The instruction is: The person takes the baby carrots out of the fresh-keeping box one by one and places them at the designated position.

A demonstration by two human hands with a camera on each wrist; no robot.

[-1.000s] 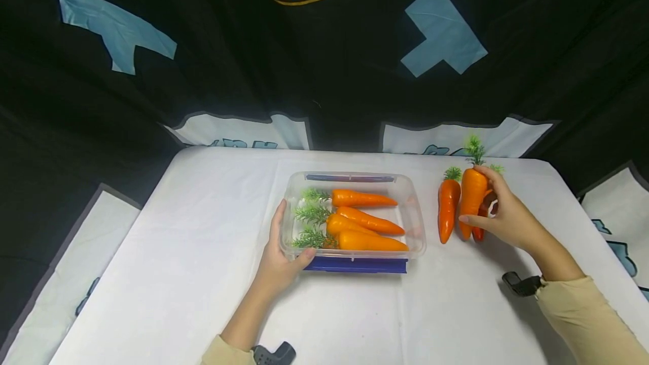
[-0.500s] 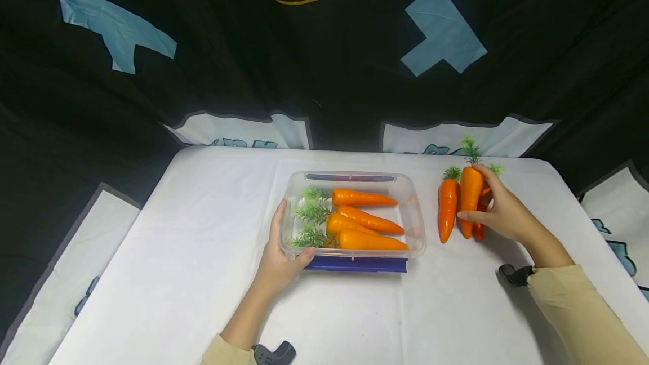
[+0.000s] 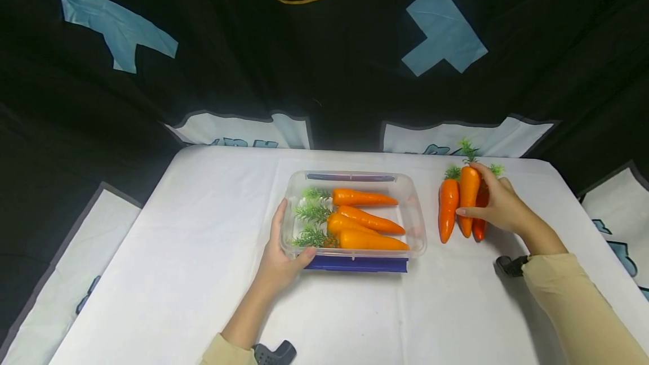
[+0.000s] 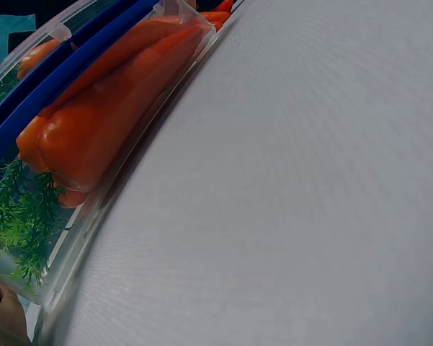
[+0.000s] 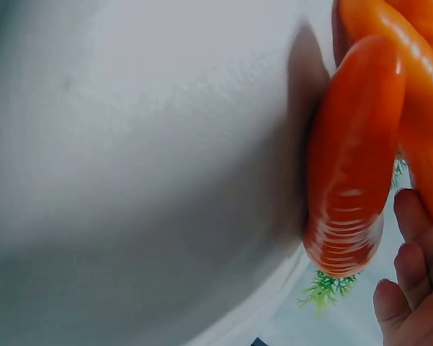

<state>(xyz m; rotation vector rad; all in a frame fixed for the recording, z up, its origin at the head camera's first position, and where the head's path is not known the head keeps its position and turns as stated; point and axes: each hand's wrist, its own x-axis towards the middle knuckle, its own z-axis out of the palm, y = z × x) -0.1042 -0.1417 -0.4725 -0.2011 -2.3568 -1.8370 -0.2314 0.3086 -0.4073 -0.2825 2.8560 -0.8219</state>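
My left hand [image 3: 279, 263] holds the front left corner of a clear plastic food container [image 3: 417, 216], its thumb over the front rim and fingers along the side. Inside lie several orange toy carrots [image 3: 372, 241], green tops to the left. A blue latch flap [image 4: 65, 72] hangs on the container's front. At the right of the table, my right hand [image 3: 499, 204] pinches an orange carrot [image 3: 469, 187] between thumb and fingers, its leafy top pointing away. That carrot sits between a red-orange carrot [image 3: 448, 210] on its left and a redder carrot [image 5: 353, 158], partly hidden by the hand.
A white cloth covers the table [image 3: 177, 252]. Black curtain [image 3: 314, 72] with blue and white patches rises behind its far edge. A second blue latch [image 3: 350, 177] is on the container's far side. Dark wrist cameras [image 3: 276, 354] sit on both wrists.
My right hand has shifted slightly left and lowered the pinched carrot closer to the one on its left. The left hand and the container have stayed put.
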